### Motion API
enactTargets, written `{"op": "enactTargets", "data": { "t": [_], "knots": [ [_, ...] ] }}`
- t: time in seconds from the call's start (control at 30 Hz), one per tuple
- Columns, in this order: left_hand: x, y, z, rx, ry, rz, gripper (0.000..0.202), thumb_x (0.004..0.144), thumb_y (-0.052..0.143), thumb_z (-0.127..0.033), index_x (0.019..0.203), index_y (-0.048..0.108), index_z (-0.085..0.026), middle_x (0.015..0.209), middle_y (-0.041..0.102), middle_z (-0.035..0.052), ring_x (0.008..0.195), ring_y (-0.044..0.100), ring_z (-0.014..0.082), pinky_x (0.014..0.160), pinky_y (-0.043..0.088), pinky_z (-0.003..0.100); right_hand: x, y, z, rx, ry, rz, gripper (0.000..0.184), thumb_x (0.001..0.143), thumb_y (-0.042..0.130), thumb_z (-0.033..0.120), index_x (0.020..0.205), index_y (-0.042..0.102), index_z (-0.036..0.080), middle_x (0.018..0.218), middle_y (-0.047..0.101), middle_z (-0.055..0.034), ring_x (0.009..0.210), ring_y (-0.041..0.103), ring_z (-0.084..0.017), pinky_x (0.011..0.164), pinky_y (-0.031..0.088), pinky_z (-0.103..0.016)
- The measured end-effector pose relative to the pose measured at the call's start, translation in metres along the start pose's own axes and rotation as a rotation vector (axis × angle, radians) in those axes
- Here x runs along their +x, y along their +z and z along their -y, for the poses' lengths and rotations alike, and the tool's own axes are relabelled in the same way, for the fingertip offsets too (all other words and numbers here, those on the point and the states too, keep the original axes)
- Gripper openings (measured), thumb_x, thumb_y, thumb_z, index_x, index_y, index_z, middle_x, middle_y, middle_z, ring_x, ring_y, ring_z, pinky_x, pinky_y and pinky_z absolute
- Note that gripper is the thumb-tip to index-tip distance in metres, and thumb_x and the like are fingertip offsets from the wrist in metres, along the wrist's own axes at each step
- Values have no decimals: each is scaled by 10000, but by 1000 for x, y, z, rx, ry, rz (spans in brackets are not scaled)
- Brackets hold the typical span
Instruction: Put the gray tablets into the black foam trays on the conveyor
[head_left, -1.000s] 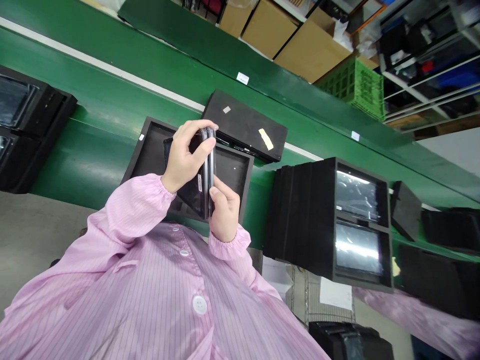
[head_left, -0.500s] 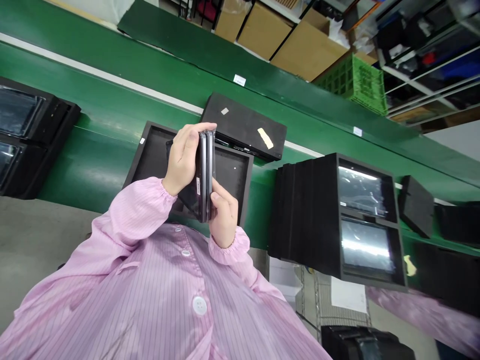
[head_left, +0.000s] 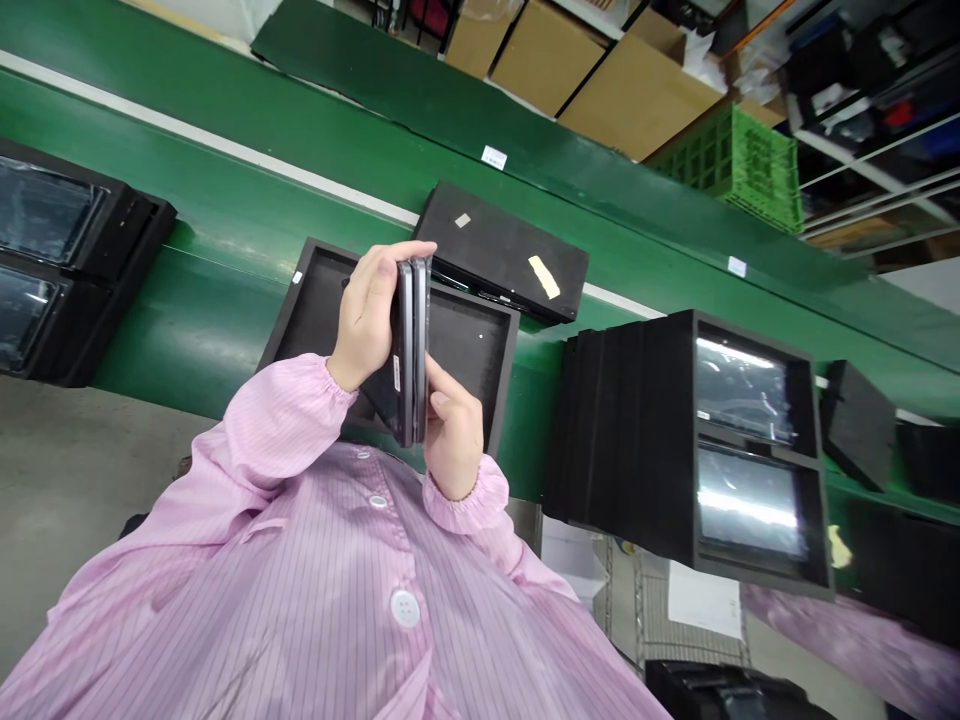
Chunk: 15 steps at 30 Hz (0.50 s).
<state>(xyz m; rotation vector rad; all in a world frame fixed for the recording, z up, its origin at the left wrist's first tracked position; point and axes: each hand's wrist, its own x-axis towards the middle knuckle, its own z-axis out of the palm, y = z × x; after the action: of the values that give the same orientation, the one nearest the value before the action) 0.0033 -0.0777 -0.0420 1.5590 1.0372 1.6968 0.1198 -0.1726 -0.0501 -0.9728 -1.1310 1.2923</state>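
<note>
My left hand (head_left: 365, 315) is wrapped round the upper left of a small stack of flat, dark-framed screen panels (head_left: 409, 350), its fingers over the top edge. The panels stand on edge, pressed face to face, with a small white label on one side. My right hand (head_left: 455, 435) grips the lower right side of the same stack, thumb and fingers against the outer panel. Beneath both hands lies a black foam tray (head_left: 480, 335), partly hidden by the panels and my arms. How many panels are in the stack is hard to tell.
Behind the tray is a black foam block (head_left: 510, 250) with a torn tape piece. Stacked trays with glossy screens stand at right (head_left: 697, 450) and left (head_left: 75, 270) on the green bench (head_left: 225, 240). A green crate (head_left: 757, 170) and a person's pink sleeve (head_left: 840, 635) also show.
The bench and trays have shifted slightly rightward in view. Both hands keep hold of the upright panels, and my right hand's fingers have moved slightly. The other person's sleeve at lower right has moved a little.
</note>
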Motion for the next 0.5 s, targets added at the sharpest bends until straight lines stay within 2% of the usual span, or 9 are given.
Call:
{"op": "enactTargets", "data": {
  "t": [0.17, 0.33, 0.4, 0.5],
  "knots": [
    [-1, 1, 3, 22, 19, -1, 501, 1025, 252, -544, 1122, 684, -308, 1144, 713, 18, 1089, 656, 205, 1031, 491, 414, 0, -2, -1, -7, -34, -24, 510, 850, 436, 195, 1277, 708, 253, 1346, 671, 46, 1344, 572, -243, 1184, 436, -437],
    [-3, 4, 5, 24, 44, -4, 500, 1033, 240, -526, 1136, 683, -318, 1136, 712, 11, 1071, 657, 199, 1020, 488, 408, -4, -4, -4, -32, -59, -26, 435, 943, 468, 314, 1323, 672, 258, 1374, 656, 19, 1346, 570, -262, 1190, 425, -472],
    [-4, 4, 3, 28, 43, -1, 507, 1031, 234, -532, 1146, 680, -320, 1144, 709, 11, 1080, 654, 201, 1029, 482, 411, -6, -2, -3, -64, -78, -37, 419, 951, 523, 360, 1333, 660, 255, 1379, 654, -1, 1332, 583, -268, 1179, 439, -480],
    [-6, 4, 0, 21, 41, 11, 509, 1030, 225, -537, 1170, 674, -344, 1173, 702, 0, 1117, 645, 202, 1055, 468, 412, -8, 3, 0, -167, -91, -70, 464, 877, 667, 350, 1328, 651, 243, 1362, 668, -35, 1272, 632, -269, 1112, 514, -458]
  ]
}}
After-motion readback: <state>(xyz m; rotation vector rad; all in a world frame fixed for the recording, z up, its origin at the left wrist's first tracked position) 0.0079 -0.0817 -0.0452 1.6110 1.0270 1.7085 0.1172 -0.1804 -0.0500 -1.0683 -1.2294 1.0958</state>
